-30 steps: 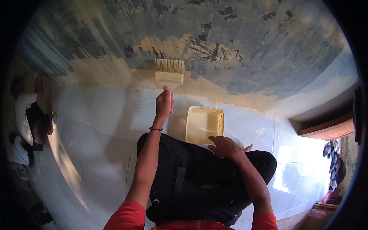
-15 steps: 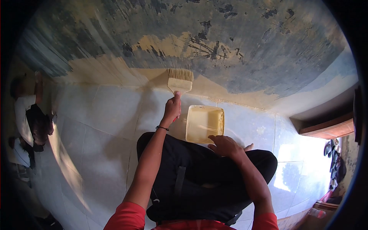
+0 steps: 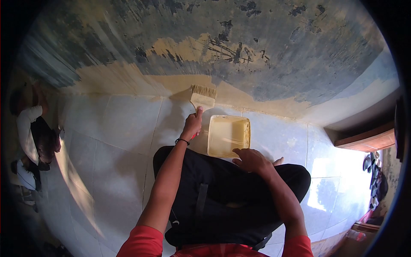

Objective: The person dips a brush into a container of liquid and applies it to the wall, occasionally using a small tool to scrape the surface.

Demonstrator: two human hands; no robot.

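My left hand (image 3: 192,123) is closed round the handle of a wide, pale-bristled brush (image 3: 203,97), whose bristles point up at the foot of the wall (image 3: 291,55). Wet-looking beige paint (image 3: 184,81) covers the wall's lower strip around and above the bristles. Just right of the brush, a square container (image 3: 209,137) with pale paint inside stands on the floor. My right hand (image 3: 252,161) holds the container's near right rim, with fingertips at its edge; some of its fingers are hidden.
My crossed legs in black trousers (image 3: 231,192) are close below the container. Grey tiles (image 3: 120,124) cover the floor. At the far left another person (image 3: 32,128) in a white top crouches by the wall. A wooden ledge (image 3: 368,139) and hanging dark items (image 3: 374,180) are at the right.
The brush has moved slightly down and right with my left hand, and fresh beige paint shows where its bristles were. The other person's head and arm have shifted. My right hand stays at the container.
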